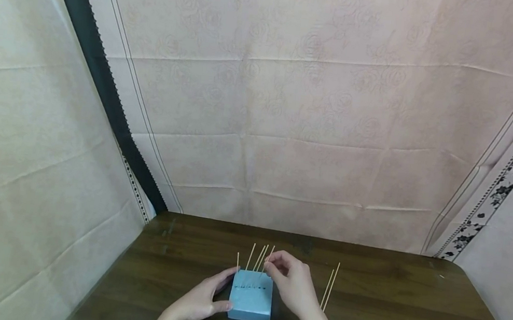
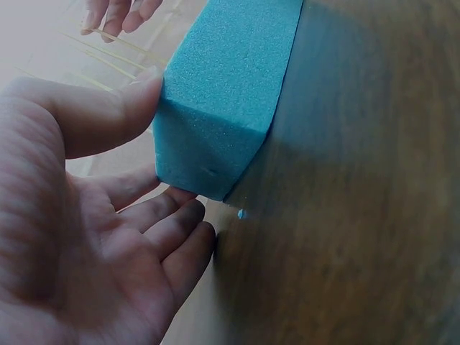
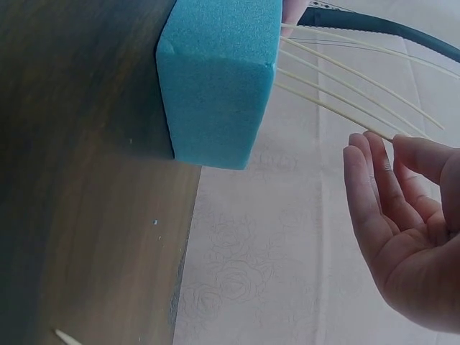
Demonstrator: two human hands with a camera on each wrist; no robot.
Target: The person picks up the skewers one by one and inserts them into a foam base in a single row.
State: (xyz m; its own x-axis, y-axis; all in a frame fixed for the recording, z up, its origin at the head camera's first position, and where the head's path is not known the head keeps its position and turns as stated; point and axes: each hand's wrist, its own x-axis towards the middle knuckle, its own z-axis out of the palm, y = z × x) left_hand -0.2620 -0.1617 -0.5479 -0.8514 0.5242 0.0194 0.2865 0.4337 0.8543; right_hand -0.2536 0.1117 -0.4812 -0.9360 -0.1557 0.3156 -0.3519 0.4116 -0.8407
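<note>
A light-blue foam block [image 1: 249,305] sits on the table, with several thin wooden skewers standing up from its far part. Across its top runs a row of small dark holes [image 1: 250,287]. My left hand [image 1: 204,295] holds the block at its left side, thumb at the near corner and fingers [image 2: 154,215] toward the far one. Thumb and fingertips of my right hand [image 1: 292,284] pinch the rightmost skewer [image 3: 330,109] above the block. The skewer's lower end meets the block's face in the right wrist view.
Two more skewers [image 1: 331,288] lie to the right, their lower ends beside my right forearm. Small blue crumbs [image 2: 242,213] dot the dark wooden table [image 1: 391,310]. Pale patterned cloth [image 1: 315,135] hangs behind the table and at both sides.
</note>
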